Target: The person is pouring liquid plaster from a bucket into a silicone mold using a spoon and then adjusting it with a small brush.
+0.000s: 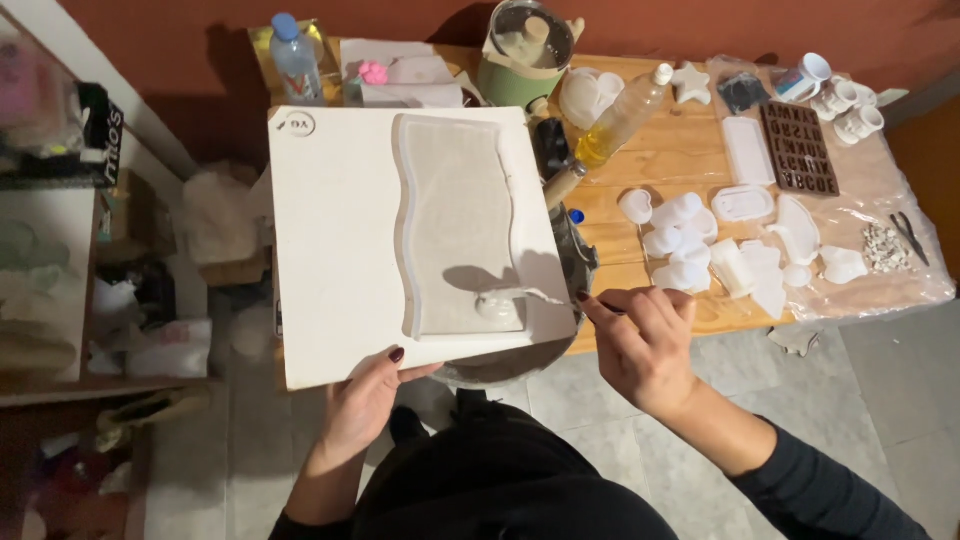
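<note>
A dark reddish-brown wall (pixel 700 25) runs behind a light wooden tabletop (pixel 670 160), whose right end lies under a sheet of clear plastic film (pixel 900 270). The floor (pixel 880 400) is laid with pale grey tiles, and hard light from above throws sharp shadows onto the wall. At the left stands what seems to be a white shelf unit (pixel 50 230), its crowded lower levels too dim to make out.
</note>
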